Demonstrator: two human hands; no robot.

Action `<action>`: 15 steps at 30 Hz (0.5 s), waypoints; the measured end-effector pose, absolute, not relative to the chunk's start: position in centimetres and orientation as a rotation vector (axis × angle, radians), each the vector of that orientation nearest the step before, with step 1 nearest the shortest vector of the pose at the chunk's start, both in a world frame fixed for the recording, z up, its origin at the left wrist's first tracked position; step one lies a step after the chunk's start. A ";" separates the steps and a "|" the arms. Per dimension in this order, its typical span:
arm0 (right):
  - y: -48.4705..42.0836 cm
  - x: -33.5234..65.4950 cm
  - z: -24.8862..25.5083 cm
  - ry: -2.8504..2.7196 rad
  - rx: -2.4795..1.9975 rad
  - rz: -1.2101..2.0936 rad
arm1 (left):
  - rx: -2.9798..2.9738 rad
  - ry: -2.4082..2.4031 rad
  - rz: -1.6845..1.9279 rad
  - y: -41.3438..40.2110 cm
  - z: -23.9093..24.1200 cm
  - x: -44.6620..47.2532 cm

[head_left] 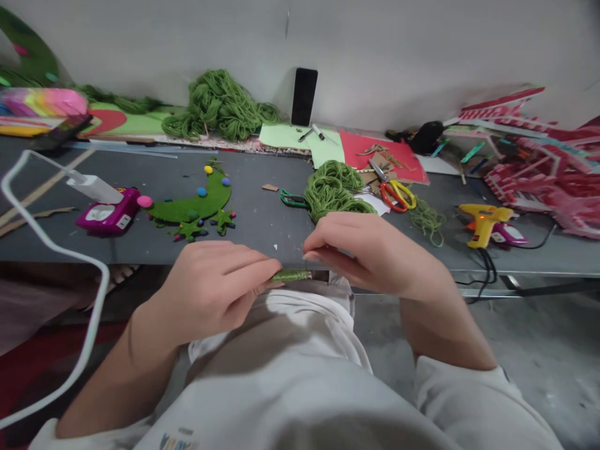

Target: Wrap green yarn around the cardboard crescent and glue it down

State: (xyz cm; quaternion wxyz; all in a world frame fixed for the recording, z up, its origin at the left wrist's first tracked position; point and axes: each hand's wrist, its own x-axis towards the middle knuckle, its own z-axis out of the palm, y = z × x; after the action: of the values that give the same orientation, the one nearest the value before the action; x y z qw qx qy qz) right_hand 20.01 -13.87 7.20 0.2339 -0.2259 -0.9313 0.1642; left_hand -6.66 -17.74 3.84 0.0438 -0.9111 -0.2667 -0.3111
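Close to my body, at the table's front edge, my left hand (218,287) is closed round a short green yarn-wrapped strip (293,275). The strip's right end sticks out past the fingertips and shows a paler tip. To its right, my right hand (363,250) is raised with thumb and fingers pinched together; what lies in the pinch, if anything, is too small to make out. Just behind that hand sits a loose skein of green yarn (334,187). A green felt crescent (197,200) with coloured pompoms and small green stars (190,230) lies beyond my left hand.
Orange-and-yellow scissors (396,195) lie right of the skein. A yellow glue gun (482,222) with a cable stands farther right. A purple power socket (110,212) with a white charger is at left. A phone (304,97) leans on the wall beside a yarn heap (220,106).
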 end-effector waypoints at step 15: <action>-17.3 19.9 9.0 -2.075 -0.923 0.668 | -2.574 -0.915 -0.631 -24.1 8.1 -5.0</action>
State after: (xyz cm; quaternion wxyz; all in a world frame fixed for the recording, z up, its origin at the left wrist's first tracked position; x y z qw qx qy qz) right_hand 19.87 -17.30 8.99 0.3776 -0.3609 -0.8117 0.2615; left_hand -5.03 -24.10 8.10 0.1682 -0.9050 -0.3218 -0.2218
